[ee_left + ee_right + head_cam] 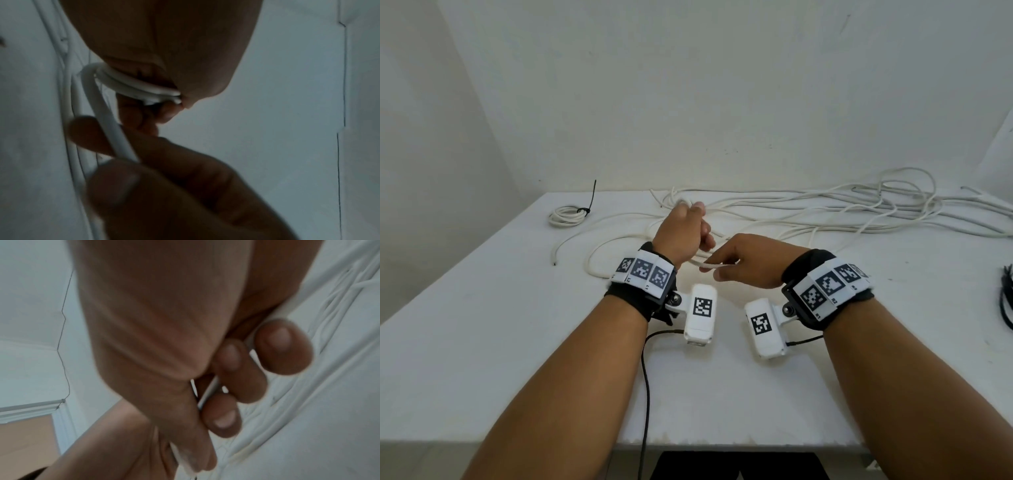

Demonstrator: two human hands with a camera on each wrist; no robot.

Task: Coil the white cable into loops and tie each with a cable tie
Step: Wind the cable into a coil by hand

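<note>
So the table (482, 342) is white and takes up most of the view, and the cable (825, 219) sprawls in a loose tangle across its far side, running off to the right, with one free end lying out to the left. My left hand (681, 233) is raised over the middle of that mess, fingers curled round a few turns of cable; from the left wrist cam you can see the strands (131, 84) stacked together and clamped between thumb and fingers. My right hand (750, 263) sits just beside it, touching distance, pinching a single strand of cable that leads over to the left hand. The right wrist cam is blurry, but a bit of cable shows between my curled fingers (283, 347). Far left on the table there's a small coil (566, 216), with a black tie (589, 202) cinched on it, tail sticking up. More black ties (1007, 294) lie at the right edge.
</note>
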